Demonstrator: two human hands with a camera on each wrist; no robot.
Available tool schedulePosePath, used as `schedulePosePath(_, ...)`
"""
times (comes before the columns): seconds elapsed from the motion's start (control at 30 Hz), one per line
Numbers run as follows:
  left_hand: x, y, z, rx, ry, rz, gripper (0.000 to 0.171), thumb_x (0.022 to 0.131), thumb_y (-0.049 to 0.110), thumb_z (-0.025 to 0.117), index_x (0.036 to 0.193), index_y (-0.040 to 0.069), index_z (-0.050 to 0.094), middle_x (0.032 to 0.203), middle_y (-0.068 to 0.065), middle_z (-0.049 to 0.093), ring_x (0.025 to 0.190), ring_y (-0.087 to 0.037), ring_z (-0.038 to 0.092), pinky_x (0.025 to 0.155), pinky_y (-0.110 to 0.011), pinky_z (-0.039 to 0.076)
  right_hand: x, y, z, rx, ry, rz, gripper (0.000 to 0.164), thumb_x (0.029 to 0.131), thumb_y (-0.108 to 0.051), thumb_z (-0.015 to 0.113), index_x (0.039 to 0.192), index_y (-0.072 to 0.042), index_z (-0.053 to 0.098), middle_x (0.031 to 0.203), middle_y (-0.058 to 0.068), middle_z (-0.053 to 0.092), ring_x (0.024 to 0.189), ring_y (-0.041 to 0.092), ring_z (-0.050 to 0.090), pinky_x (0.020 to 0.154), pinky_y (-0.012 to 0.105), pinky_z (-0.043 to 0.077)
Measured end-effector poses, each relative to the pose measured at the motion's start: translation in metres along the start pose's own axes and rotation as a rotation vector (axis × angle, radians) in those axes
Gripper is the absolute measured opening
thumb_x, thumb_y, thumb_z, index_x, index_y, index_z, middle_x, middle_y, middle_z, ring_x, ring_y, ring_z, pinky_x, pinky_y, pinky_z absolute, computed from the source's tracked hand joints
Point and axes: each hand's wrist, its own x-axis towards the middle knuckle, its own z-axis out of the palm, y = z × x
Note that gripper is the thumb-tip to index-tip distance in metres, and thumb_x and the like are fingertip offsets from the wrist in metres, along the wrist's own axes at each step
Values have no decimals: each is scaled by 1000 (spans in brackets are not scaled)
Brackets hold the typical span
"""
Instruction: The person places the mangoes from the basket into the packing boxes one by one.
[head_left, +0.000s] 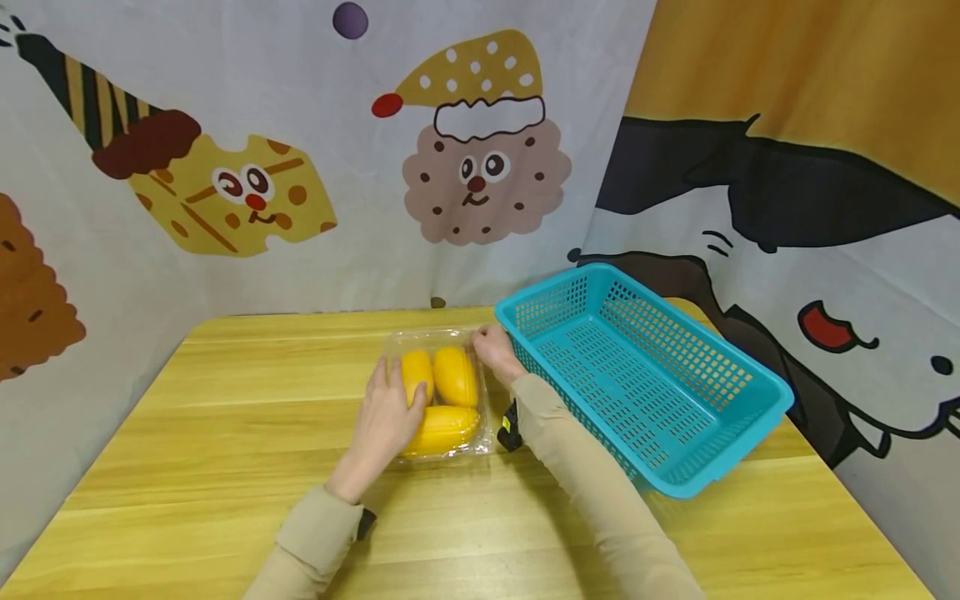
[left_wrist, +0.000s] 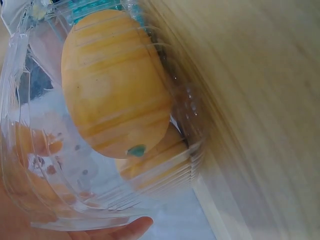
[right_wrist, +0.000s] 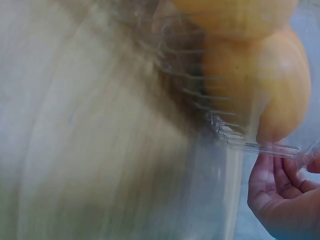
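A clear plastic box (head_left: 442, 337) lies on the table with three yellow, oval, mango-like fruits (head_left: 450, 429) inside. In the left wrist view one fruit (left_wrist: 117, 85) shows a small green spot at its end. My left hand (head_left: 385, 417) rests over the box's left side, fingers extended and thumb lying across the top. At the far right corner, my right hand (head_left: 497, 348) has curled fingers at the box's edge. The right wrist view shows its fingers (right_wrist: 267, 185) and thumb pinching the clear rim (right_wrist: 265, 148).
A blue perforated basket (head_left: 637, 375) stands close to the right of the box, beside the right forearm. The wooden table (head_left: 225, 433) ends at the back against a cloth (head_left: 337, 283) printed with cartoon figures. A black device (head_left: 510, 427) sits at the right wrist.
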Motion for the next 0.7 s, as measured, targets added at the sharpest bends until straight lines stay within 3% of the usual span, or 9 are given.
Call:
schedulePosePath(0.2,0,0,0,6,0,1,68,97,35,46,143,-11,27,149,-36,22,134,-52,32,105,-59,38,0,5,2,15,49,-35,30,98,-15,42,97,2,66,96,18,67,72,17,54,57,22,42)
schedulePosePath(0.43,0,2,0,14,4,1,68,97,36,46,143,-11,28,149,-36,23,134,-52,32,103,-59,40,-11,7,1,-23,77,-89,35,102,-22,38,88,-2,63,76,5,57,65,14,47,56,21,40)
schedulePosePath(0.7,-1,2,0,28,19,-1,68,97,36,46,143,-11,28,148,-36,24,133,-52,34,101,-59,42,-39,14,0,-228,116,-175,35,103,-25,35,87,-3,56,66,3,42,57,15,41,49,24,36)
